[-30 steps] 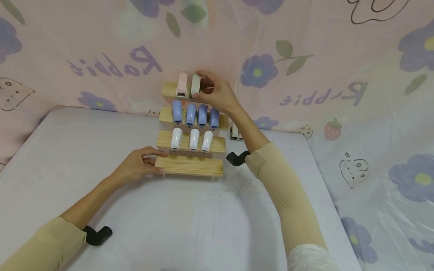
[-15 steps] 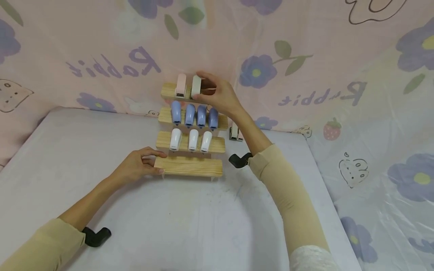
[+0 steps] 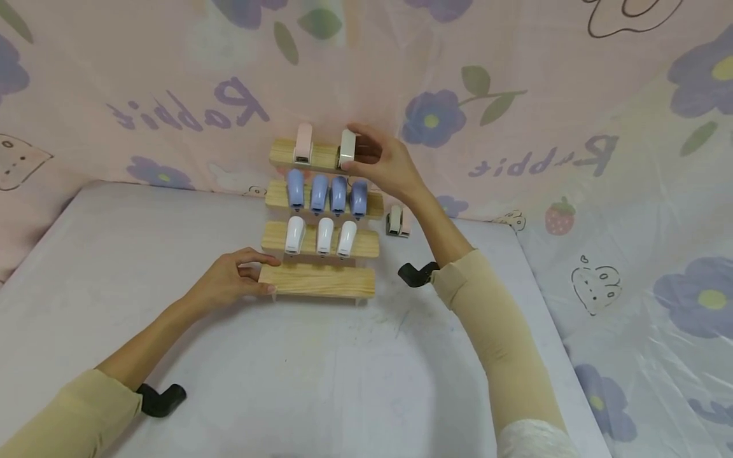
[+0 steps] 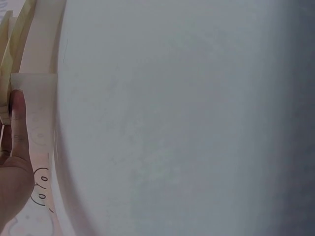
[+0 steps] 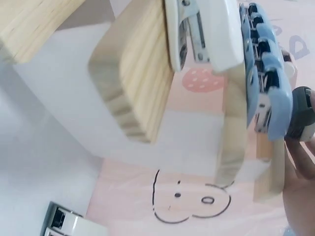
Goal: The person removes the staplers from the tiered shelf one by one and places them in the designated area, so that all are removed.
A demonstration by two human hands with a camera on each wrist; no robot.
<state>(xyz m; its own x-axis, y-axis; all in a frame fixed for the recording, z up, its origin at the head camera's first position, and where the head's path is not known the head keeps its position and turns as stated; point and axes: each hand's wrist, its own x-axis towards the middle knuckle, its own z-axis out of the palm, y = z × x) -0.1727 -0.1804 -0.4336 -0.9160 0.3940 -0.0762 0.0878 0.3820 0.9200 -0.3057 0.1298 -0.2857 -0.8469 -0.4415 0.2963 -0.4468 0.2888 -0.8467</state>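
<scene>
Toward the right end of the top shelf (image 3: pixel 324 154), its long axis crossing the board, the pale stapler (image 3: pixel 347 149) is pinched from its right by the nearer right hand (image 3: pixel 386 164), while the bottom shelf's (image 3: pixel 321 280) left end is gripped by the left hand (image 3: pixel 224 280).

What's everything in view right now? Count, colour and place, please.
Table: one, white, beneath everything
Rack: one, four light-wood tiers, on the table
Blue staplers: four, blue, second tier from top
White staplers: three, white, third tier from top
Pink staplers: two, pink, one on top tier, one right of the rack
Pale staplers: two, pale grey, one at top tier, one beside the lower pink one
Backdrop: one, mostly pink, printed, behind the table
Sleeves: two, beige, forearms
Wrist pieces: two, black, at the wrists
Left hand: one, bare, gripping lowest tier's left end
Right hand: one, bare, pinching the upper pale stapler
</scene>
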